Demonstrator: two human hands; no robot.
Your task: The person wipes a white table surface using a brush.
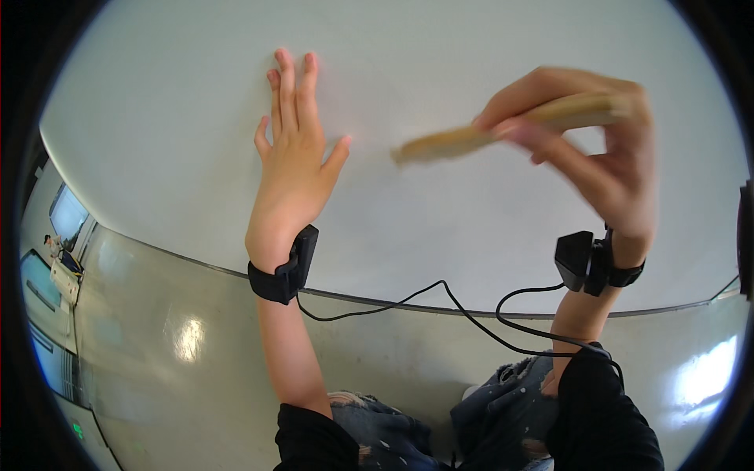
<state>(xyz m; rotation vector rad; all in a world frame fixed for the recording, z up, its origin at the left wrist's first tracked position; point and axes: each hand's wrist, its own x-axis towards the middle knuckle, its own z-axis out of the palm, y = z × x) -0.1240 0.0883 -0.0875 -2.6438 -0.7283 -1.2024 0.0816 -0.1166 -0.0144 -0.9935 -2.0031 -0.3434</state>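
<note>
Pinched between the thumb and fingers of my right hand point(627, 147) is a tan, stick-like object point(445, 144). Motion blur hides its exact kind. It slants across the hand, its far tip pointing left and slightly down above the white tabletop point(406, 229). My left hand point(290, 171) rests palm down on that surface with fingers apart and nothing in it. A gap separates the stick's tip from my left thumb.
Black strapped devices sit on my left wrist point(283, 274) and right wrist point(589, 262). A thin black cable point(442, 282) loops from them across the table's front edge. At far left, a person point(54, 246) is near white equipment. A dark object point(746, 241) stands at the right rim.
</note>
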